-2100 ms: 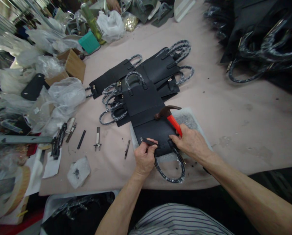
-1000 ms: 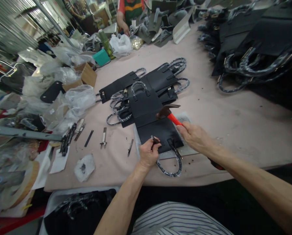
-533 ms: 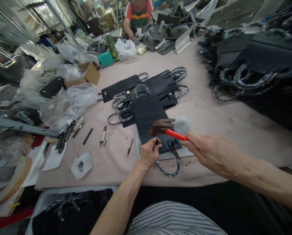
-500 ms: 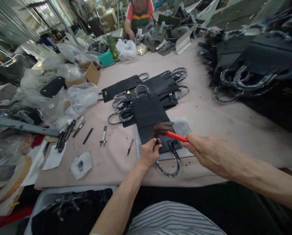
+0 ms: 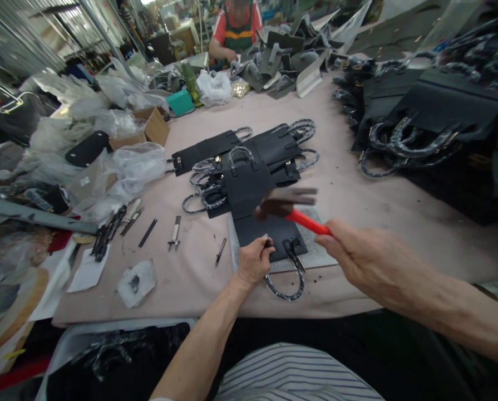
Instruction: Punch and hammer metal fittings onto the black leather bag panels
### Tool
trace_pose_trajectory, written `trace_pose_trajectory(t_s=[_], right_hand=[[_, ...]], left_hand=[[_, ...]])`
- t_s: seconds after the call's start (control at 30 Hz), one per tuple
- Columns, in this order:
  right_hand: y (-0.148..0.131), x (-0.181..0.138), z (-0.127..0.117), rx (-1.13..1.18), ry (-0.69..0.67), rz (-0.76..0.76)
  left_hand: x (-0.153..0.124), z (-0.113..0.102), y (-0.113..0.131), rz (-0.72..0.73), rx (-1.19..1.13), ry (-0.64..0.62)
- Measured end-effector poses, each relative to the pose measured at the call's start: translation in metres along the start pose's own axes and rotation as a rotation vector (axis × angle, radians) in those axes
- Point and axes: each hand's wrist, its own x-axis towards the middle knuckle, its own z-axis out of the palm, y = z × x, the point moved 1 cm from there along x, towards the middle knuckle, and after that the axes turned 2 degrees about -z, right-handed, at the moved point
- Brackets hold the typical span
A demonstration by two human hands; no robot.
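Observation:
My right hand [image 5: 353, 250] is closed round the red handle of a claw hammer [image 5: 288, 203], whose head hangs in the air above my left hand. My left hand [image 5: 255, 259] pinches a small dark punch [image 5: 267, 240] upright; most of it is hidden by the fingers. Beneath lies a black leather bag panel [image 5: 252, 228], its near end resting on a pale slab [image 5: 319, 259]. A plastic-wrapped handle [image 5: 288, 296] loops off the panel's near edge, beside my left hand.
More black bag panels [image 5: 209, 146] with wrapped handles lie beyond. Left are dividers [image 5: 174, 234], a thin metal tool [image 5: 221, 252] and a dark strip [image 5: 148, 233]. Black bag pieces [image 5: 444, 106] are heaped right. A co-worker [image 5: 237, 33] sits across the table; a bin [image 5: 65, 340] stands below.
The hammer has risen off the punch, up and slightly right, with my right hand. My left hand keeps its place on the panel. The co-worker's arm has shifted.

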Motion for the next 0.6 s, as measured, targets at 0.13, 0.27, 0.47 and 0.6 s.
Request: trace_pose_trajectory(t_s=[0.13,0.27,0.47,0.6], right_hand=[[-0.003,-0.003,0.0,0.005,0.092,-0.027],[0.001,-0.009,0.006,-0.09,-0.109,-0.041],[0.002,-0.014,0.008,-0.09,-0.252,0.095],[0.01,-0.011,0.017,-0.037,-0.383,0.209]], left_hand=[[0.0,-0.001,0.0,0.015,0.023,-0.001],[0.001,-0.001,0.0,0.031,0.042,-0.014],[-0.001,0.001,-0.005,-0.003,0.082,-0.046],[-0.001,-0.001,-0.003,-0.019,0.066,-0.06]])
